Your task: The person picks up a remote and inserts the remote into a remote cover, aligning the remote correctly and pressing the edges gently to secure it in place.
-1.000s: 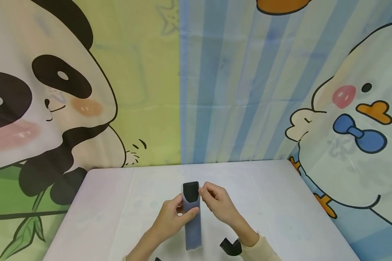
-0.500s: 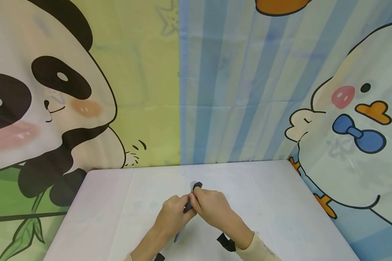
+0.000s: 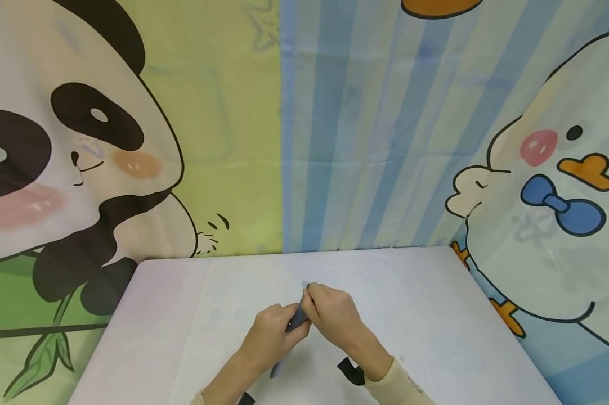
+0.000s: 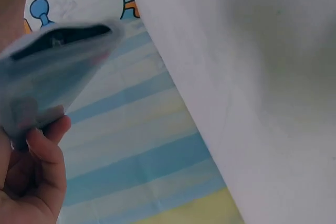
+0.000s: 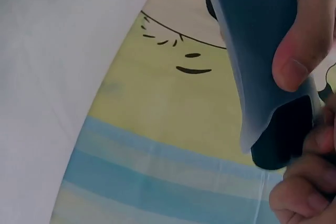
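A long, flat, blue-grey translucent sleeve (image 3: 298,318) with a black piece (image 5: 283,135) inside its far end is held up between both hands, tilted nearly edge-on in the head view. My left hand (image 3: 269,334) grips the sleeve along its body, thumb lying flat on its face in the right wrist view. At the far end, my right hand (image 3: 335,315) pinches the edge with curled fingers. The left wrist view shows the sleeve's mouth (image 4: 79,32) standing apart, dark inside. In the head view my right fingers hide most of the black piece.
Below the hands lies a white table (image 3: 183,337). Behind it hangs a cloth (image 3: 375,140) printed with a panda, stripes and a white bird. A black device (image 3: 351,371) sits at my right wrist.
The sleeve has turned from face-on to edge-on, and my right hand has come in to its far end. Over the last half second, my right fingers have covered the black end in the head view.
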A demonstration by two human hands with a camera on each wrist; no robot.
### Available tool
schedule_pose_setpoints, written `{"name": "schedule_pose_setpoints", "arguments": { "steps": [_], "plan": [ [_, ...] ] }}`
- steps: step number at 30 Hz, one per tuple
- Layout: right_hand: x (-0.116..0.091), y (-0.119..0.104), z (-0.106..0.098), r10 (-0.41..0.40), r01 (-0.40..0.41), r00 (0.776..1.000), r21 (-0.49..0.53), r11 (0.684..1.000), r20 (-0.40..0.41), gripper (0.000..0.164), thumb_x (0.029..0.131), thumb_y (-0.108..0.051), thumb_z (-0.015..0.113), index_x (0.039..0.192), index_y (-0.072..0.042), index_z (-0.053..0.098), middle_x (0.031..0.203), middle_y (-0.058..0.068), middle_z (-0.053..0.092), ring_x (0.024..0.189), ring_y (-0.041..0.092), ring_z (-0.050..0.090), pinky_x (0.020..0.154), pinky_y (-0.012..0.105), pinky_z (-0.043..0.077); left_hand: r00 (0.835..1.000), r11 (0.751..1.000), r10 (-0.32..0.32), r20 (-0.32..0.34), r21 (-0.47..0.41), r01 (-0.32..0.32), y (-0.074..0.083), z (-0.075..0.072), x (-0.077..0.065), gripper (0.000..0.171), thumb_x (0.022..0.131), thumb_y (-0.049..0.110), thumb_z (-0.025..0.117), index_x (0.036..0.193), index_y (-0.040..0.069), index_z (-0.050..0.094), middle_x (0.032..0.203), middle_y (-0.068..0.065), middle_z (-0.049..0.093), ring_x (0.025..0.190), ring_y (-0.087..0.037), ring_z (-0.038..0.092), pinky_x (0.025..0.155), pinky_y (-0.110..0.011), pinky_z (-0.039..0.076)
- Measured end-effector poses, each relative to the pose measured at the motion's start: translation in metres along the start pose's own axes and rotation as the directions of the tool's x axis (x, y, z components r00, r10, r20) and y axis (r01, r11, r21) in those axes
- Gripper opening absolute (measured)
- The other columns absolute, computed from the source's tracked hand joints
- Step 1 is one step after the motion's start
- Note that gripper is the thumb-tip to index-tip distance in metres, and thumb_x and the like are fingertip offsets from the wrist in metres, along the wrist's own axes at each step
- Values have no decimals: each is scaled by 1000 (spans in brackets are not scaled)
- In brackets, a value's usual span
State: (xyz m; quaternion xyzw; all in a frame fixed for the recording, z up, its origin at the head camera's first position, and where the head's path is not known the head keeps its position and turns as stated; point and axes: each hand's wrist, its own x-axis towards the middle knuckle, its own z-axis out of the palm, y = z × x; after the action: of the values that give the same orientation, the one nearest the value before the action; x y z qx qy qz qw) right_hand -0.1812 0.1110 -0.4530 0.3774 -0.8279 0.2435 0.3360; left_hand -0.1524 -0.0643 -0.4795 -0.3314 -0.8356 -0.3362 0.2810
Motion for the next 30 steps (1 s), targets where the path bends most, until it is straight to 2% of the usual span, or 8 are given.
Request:
{"name": "schedule_pose_setpoints", "arguments": {
  "steps": [3,6,9,12,18,23,26,30],
  "plan": [
    [-1,1,-1,-35,35,999,17,999,-1,34,108,-24,42,76,-15,48,63,-10,36,51,-1,27,45,10,23,989,985,-136,54,-103,141,1,-3,-3,17,86,13,80,84,11,63,62,15,42,52,3,35,42,-11,32],
    [-4,2,-6,24,-12,997,155,988,-72,24,105,-24,54,83,-14,54,67,-8,43,54,0,34,47,10,29,956,931,-268,119,-224,289,4,-7,-3,17,91,23,76,88,14,62,68,16,52,56,1,48,47,-17,45],
    [-7,4,-12,119,-71,985,336,939,-126,13,97,-12,67,90,-11,57,73,-4,51,57,4,42,48,12,35,922,860,-353,160,-333,387,5,-12,0,16,94,30,73,96,17,63,78,14,64,67,-3,60,57,-25,54],
    [-6,7,-19,175,-128,982,453,882,-63,19,90,-2,73,92,-13,58,77,-5,54,60,5,45,49,16,39,909,820,-374,186,-393,417,6,-16,2,17,94,30,73,104,18,65,87,12,69,77,-7,65,65,-28,56],
    [-2,13,-31,124,-200,975,499,843,182,30,94,-15,73,80,-19,46,64,-12,38,53,-1,33,46,17,32,913,785,-272,304,-479,393,2,-21,1,30,98,27,67,124,15,61,107,7,70,93,-12,67,78,-32,57],
    [0,15,-38,-7,-153,962,564,811,272,37,95,-31,70,74,-17,42,59,-10,33,53,-5,28,46,15,28,910,773,-128,395,-535,341,-5,-27,-2,33,101,24,63,132,19,57,119,6,67,101,-13,65,83,-33,55],
    [-1,17,-36,-114,-117,951,677,726,286,41,93,-28,73,70,-15,40,56,-6,34,53,-4,29,45,15,29,898,746,-10,440,-595,300,-8,-32,-2,30,102,19,61,131,21,57,120,5,65,102,-15,63,87,-35,53],
    [-5,16,-35,-217,-150,920,805,573,326,47,86,-9,80,66,-14,38,55,0,35,53,0,30,45,18,31,866,709,125,484,-655,263,-9,-39,1,29,102,15,61,130,21,56,121,4,63,110,-17,60,94,-37,50]
  ]
}}
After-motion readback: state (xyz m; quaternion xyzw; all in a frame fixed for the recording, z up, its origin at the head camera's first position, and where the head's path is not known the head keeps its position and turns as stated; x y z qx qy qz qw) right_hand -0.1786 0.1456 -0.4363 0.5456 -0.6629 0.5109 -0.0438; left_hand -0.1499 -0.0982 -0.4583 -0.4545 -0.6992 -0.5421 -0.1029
